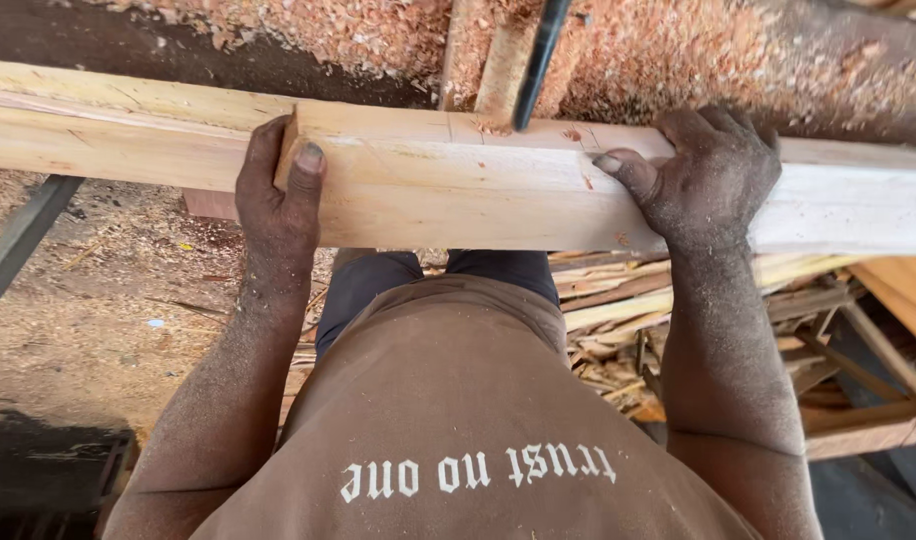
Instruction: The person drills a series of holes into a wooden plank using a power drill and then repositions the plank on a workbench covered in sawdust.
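A long pale wooden beam (458, 190) runs across the view from left to right. My left hand (276, 210) grips its near face, thumb up on the front and fingers wrapped over the left side of a stepped cut. My right hand (703, 175) clamps over the beam's top edge further right, thumb pointing left along the front face. A dark narrow blade or bar (536, 65) comes down from above and meets the beam's top between my hands. Both hands and forearms are dusted with sawdust.
Heaps of reddish sawdust and shavings (678, 50) lie behind the beam. Wood offcuts and slats (658, 310) are piled below right, beside a wooden frame (878, 420). A grey metal bar (18, 240) slants at the left over the dusty ground.
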